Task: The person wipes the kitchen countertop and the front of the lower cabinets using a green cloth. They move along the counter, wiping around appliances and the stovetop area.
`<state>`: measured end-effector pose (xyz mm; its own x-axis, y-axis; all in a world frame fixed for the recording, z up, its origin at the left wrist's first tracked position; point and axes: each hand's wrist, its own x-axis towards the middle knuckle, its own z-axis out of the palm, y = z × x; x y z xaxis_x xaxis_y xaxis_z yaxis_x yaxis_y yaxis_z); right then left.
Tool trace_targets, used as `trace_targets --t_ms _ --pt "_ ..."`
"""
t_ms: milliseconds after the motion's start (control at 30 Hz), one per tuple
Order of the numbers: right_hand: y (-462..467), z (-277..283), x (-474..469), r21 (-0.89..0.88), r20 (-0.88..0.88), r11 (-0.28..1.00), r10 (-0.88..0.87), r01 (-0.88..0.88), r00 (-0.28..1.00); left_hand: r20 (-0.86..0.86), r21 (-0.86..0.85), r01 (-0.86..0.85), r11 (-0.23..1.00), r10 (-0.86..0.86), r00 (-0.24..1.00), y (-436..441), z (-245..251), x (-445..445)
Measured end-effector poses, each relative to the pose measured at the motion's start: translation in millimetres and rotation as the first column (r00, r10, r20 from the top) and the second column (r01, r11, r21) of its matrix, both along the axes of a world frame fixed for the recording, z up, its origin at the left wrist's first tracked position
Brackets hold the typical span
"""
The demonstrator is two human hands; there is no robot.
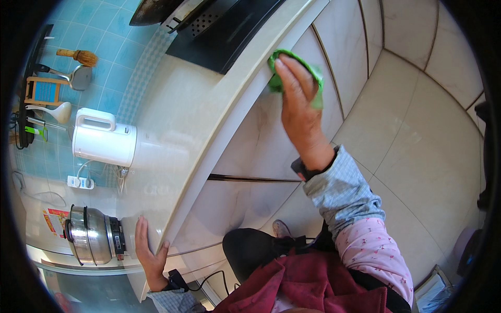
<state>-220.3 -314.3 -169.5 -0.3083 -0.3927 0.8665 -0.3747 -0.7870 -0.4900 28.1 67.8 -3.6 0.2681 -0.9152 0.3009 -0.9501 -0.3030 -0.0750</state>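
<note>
My right hand (299, 86) holds a green cloth (318, 78) with its fingers bent over it. The cloth lies against the white front edge and upper cabinet door (270, 117), just below the countertop (176, 129). Part of the cloth is hidden under the fingers and slightly blurred. My left hand (150, 250) rests on the countertop near its front edge, fingers spread and holding nothing. Close to it stands a stainless steel steamer pot (92, 234) on a black electric cooker base (117, 238).
A white electric appliance with a handle (103, 137) stands by the blue tiled wall (113, 70). Beyond it are a black gas hob (223, 35) and a wok (152, 11). A brush (80, 56), turner (80, 78) and ladle (58, 112) hang from a rack. A black cable (213, 274) hangs near my left wrist.
</note>
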Motion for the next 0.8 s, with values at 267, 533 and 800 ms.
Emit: trace_targets --t_ms 267,533,800 --pt "40.0 15.8 21.6 -0.158 0.061 0.978 0.145 -0.133 0.988 -0.013 0.027 -0.022 0.999 0.022 1.0 -1.8 1.9 -1.2" --pt "20.3 9.3 13.0 0.009 0.075 1.0 0.022 -0.023 0.997 -0.016 0.024 -0.03 0.999 0.03 0.999 -0.9 1.7 -1.1" --pt "-5.9 3.0 4.5 0.026 0.084 1.0 -0.004 0.002 0.996 -0.009 0.012 -0.015 1.0 0.015 1.0 0.5 0.6 0.1"
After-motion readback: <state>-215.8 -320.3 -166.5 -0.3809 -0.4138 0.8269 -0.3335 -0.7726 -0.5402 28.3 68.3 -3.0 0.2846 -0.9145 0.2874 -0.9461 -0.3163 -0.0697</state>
